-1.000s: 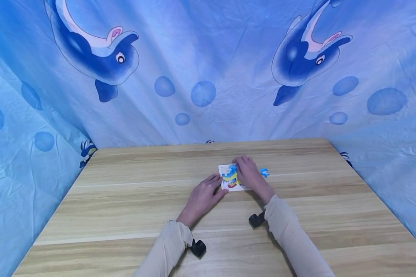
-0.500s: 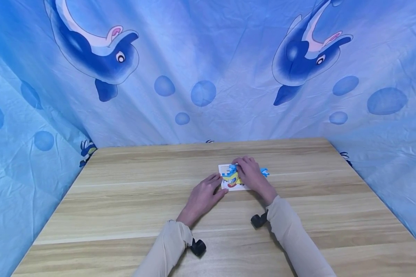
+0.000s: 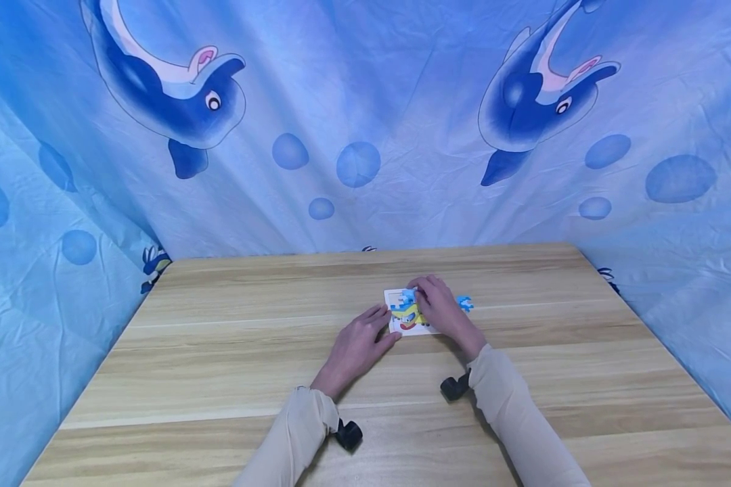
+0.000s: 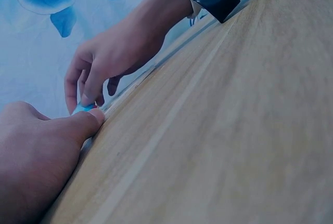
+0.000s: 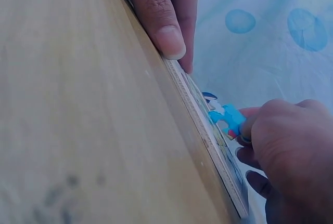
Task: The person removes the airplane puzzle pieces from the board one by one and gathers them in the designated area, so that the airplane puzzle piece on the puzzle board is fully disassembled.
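The bare right hand (image 3: 442, 310) moved a tiny bit to the right in a second. The small, knobbly blue puzzle piece (image 3: 407, 297) it pinched looked paler than half a second ago.

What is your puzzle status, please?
Right hand pinching blue piece over board; left hand touching its left edge; another piece lies to the right; no obstruction seen.

Table (image 3: 219, 379): bright and evenly lit from head height; dimmer, bluish at both wrists.
Sleeves (image 3: 524, 412): I notice soft shadows on the table beneath.
Curtain (image 3: 426, 216): pale gleams along folds left of the table.
Smudges (image 5: 58, 199): dark blurs on the table, right wrist view.
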Demonstrator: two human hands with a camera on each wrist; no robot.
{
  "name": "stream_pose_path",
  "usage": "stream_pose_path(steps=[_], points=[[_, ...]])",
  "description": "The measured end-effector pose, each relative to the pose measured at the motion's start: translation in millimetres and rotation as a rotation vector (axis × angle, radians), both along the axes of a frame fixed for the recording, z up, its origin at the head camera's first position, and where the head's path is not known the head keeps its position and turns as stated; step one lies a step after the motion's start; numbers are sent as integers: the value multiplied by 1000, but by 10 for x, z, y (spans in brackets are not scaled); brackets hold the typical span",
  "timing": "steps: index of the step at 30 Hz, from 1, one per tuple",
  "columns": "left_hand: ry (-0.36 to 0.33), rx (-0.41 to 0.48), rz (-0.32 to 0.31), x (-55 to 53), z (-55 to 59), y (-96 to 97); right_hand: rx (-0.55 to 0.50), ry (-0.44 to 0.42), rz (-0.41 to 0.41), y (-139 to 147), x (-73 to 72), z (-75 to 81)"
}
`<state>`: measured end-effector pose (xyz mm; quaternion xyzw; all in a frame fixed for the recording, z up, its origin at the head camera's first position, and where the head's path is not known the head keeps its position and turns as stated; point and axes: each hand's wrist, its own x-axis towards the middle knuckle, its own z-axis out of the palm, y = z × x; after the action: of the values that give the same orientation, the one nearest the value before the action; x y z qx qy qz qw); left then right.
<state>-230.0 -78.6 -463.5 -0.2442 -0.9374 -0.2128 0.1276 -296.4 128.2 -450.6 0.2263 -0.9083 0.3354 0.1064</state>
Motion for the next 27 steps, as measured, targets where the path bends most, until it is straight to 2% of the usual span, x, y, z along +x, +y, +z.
stream_pose_path(steps=[7,12,17,27], points=[[6,0,-5,6,3,8,-142,-127,-9,54,0,8],[-5,-2,6,2,-17,5,-197,-179,-33,142,32,21],[-6,5,10,3,-18,1,-231,-168,-41,261,58,17],[-3,-5,8,11,-16,-6,-223,-87,-45,516,120,34]])
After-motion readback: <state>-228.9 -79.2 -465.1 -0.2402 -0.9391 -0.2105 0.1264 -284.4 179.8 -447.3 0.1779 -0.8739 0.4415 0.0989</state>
